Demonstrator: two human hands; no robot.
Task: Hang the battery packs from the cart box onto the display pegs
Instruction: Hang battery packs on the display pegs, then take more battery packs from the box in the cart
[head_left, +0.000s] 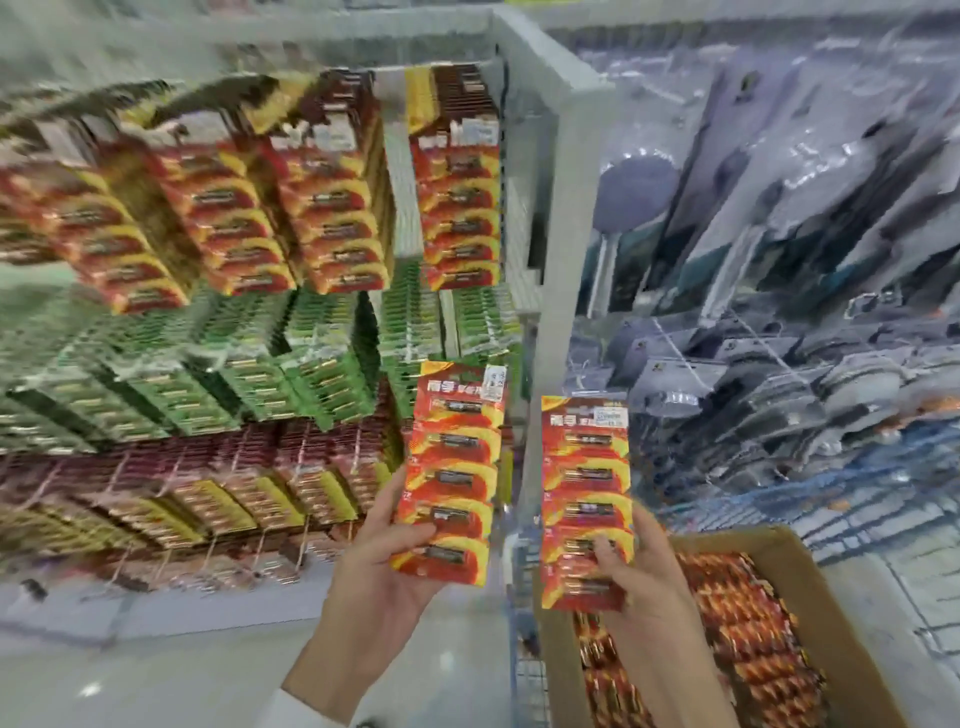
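My left hand grips the lower end of a red and yellow battery pack, a long strip held upright in front of the display. My right hand holds a second strip of the same battery pack upright, just above the cardboard cart box. That box at the lower right is full of more red battery packs. On the display pegs ahead hang rows of matching red packs, with the nearest row at the upper middle.
Green packs and dark red and yellow packs fill the lower peg rows at left. A white upright post divides this display from clear-bagged goods at right. A wire cart edge shows beside the box.
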